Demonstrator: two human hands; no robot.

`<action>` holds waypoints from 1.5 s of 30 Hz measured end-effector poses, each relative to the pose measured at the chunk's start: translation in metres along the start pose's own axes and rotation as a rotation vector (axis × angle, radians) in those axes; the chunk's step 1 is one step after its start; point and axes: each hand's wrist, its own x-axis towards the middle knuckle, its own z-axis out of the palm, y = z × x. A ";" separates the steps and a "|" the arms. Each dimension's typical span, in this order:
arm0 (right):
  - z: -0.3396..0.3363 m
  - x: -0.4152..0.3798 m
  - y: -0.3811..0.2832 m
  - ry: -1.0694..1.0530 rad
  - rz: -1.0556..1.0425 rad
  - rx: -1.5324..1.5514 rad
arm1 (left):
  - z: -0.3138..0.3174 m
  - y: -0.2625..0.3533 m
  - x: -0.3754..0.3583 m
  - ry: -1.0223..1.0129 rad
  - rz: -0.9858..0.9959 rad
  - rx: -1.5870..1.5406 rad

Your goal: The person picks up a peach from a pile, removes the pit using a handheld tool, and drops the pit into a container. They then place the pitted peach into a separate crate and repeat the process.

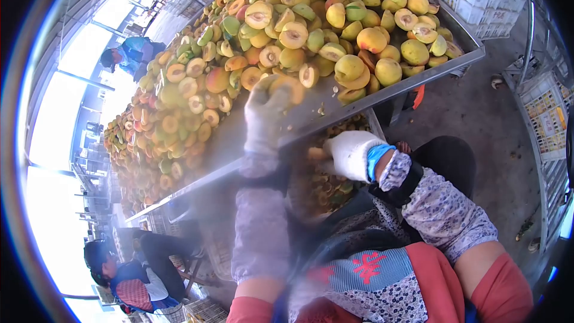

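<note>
My left hand [263,113], in a pale glove, reaches over the metal table and is blurred by motion. Its fingers close around a peach half [290,88] at the edge of the heap. Below the table's near rim, my right hand [356,154] wears a white glove with a blue band at the wrist. An orange piece of peach [317,153] shows at its fingertips, partly hidden and blurred. Whole and halved peaches [293,34] cover much of the table, several with the stone or its hollow showing. Under the right hand lie more cut pieces [338,194].
The metal table's raised rim [418,78] runs between me and the heap. White plastic crates [478,0] are stacked at the far right, and another crate [547,116] stands nearer. One person [134,281] sits at lower left; another [131,57] is across the table.
</note>
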 end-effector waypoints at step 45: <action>0.063 0.028 -0.056 -0.168 0.062 0.844 | -0.043 0.000 -0.076 0.187 -0.160 -0.155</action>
